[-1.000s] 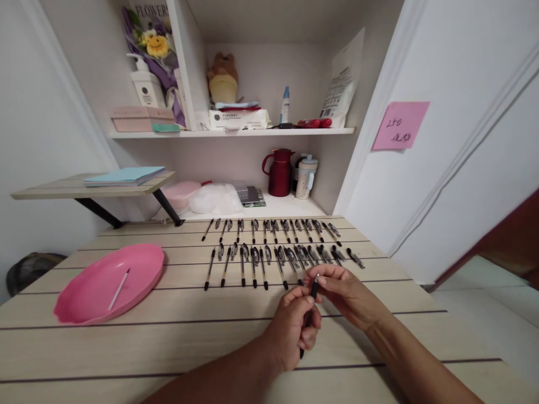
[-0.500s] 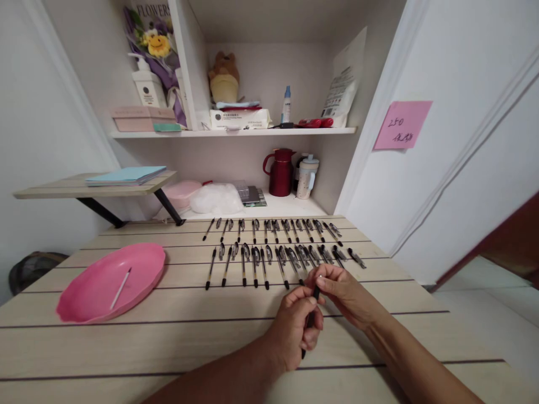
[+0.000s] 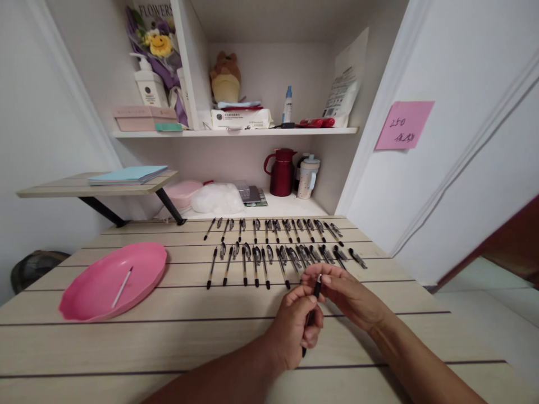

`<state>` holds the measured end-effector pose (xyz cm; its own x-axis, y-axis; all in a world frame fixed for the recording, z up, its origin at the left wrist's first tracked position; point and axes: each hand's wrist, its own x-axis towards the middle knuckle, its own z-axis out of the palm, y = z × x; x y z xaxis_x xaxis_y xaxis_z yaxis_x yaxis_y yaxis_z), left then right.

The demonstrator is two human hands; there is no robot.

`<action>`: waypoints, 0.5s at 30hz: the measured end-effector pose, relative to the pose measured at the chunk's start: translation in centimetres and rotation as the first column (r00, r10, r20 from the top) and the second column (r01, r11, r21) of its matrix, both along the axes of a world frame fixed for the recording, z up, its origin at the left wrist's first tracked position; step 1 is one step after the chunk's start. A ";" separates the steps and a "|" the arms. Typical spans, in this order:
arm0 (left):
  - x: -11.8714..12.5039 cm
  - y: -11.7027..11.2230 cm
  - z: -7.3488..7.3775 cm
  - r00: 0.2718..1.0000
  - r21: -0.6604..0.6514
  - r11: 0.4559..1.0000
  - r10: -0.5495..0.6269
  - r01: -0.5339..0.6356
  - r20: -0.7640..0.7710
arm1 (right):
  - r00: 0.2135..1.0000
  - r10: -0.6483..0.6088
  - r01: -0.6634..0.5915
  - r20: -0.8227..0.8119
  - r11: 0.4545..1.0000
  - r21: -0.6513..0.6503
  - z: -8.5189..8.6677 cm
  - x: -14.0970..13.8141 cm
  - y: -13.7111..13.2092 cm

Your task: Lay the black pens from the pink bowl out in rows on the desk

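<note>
My left hand (image 3: 295, 325) is closed around a black pen (image 3: 316, 289), which slants upward with its silvery tip at the top. The pen's lower end pokes out beneath my fist. At the tip, my right hand (image 3: 343, 292) curls its fingers around the pen's upper end, thumb beside the metal point. Beyond my hands lie two rows of pens with dark grips and separate black caps; a pen (image 3: 265, 268) in the front row has its cap (image 3: 269, 253) beside it. Part of the front row is hidden behind my right hand.
A pink tray (image 3: 80, 275) on the left holds a thin white stick (image 3: 122, 287) with a dark end. Behind the slatted table (image 3: 189, 348) stand a dark red jug (image 3: 282, 173) and a pale cup (image 3: 309, 178). A raised wooden stand (image 3: 54, 189) carries blue-covered papers (image 3: 128, 175).
My right thumb and fingers have loosened slightly at the pen's upper end, so more of the silvery tip shows. My left hand keeps its hold. The rows have not changed.
</note>
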<state>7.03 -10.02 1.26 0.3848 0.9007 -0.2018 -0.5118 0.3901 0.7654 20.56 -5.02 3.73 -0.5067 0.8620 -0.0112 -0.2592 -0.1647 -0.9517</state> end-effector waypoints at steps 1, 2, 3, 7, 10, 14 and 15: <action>0.0 0.0 0.0 1.000 -0.002 1.000 0.000 0.000 0.001 | 1.000 0.003 -0.003 0.004 1.000 -0.003 0.0 0.1 0.0; 0.0 0.0 0.0 1.000 -0.001 1.000 0.000 0.000 0.004 | 1.000 0.001 -0.001 0.013 1.000 -0.003 -0.1 0.1 0.1; 0.0 0.0 0.0 1.000 0.000 1.000 -0.001 0.001 0.007 | 1.000 -0.005 0.005 0.025 1.000 -0.001 -0.2 0.1 0.2; 0.0 0.0 -0.1 1.000 0.005 1.000 -0.001 0.001 0.022 | 0.998 -0.033 0.032 0.057 0.999 0.020 -0.7 0.0 0.3; 0.0 0.0 -0.2 1.000 0.003 1.000 -0.002 0.002 0.030 | 0.995 -0.020 0.014 0.096 0.998 0.069 -0.7 0.1 0.5; -0.1 0.0 -0.2 0.999 -0.006 1.000 -0.002 0.002 0.035 | 0.861 -0.430 0.337 0.272 0.883 0.328 -0.9 2.7 2.6; -0.1 0.0 -0.2 0.999 -0.011 1.000 -0.005 0.006 0.034 | 0.716 -0.608 0.449 0.343 0.777 0.441 -1.2 3.7 3.4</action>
